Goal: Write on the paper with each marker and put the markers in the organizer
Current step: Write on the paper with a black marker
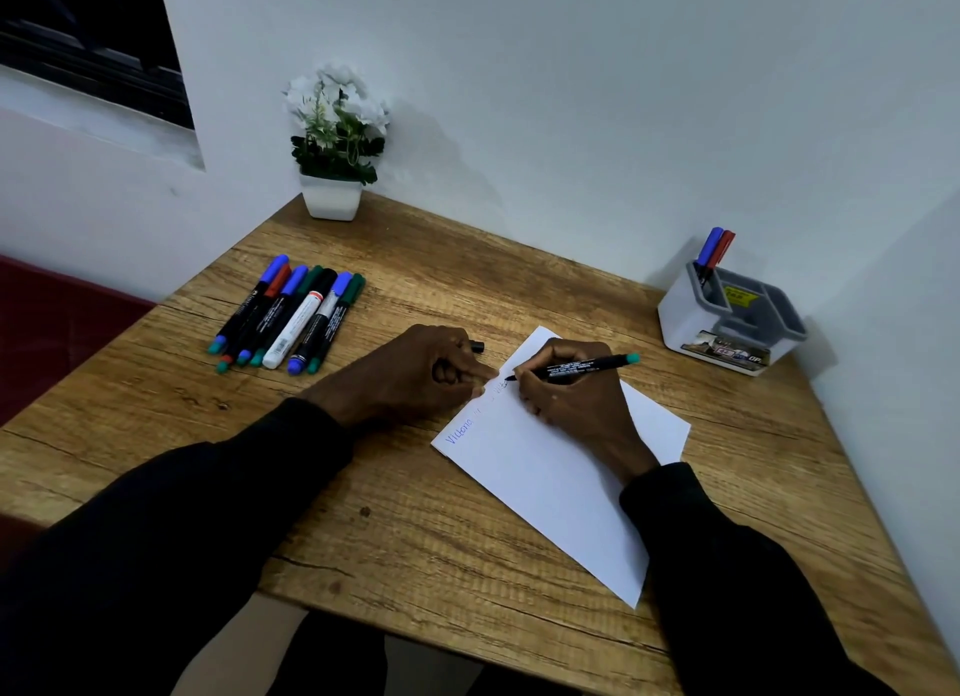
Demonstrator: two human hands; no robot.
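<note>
The right hand (571, 399) pinches a black marker (576, 368) with a teal end. Its tip touches the paper (545, 487) close to the sheet's far edge, beside some faint lettering, and blue writing sits further along that edge toward 8 o'clock. The left hand (415, 373), at 9 o'clock from the tip, is curled round what looks like the cap (478, 346), whose black end pokes out. One of its fingertips presses the sheet's edge onto the worktop (415, 539). To write well here, I judge that fingertip should hold firm so the loose sheet cannot skid, with light, short strokes and a clean lift before recapping. A row of markers (291, 316) lies at 10 o'clock from the paper. The organizer (691, 326) stands at 2 o'clock, well apart, with two markers (714, 248) upright in its rear compartment.
</note>
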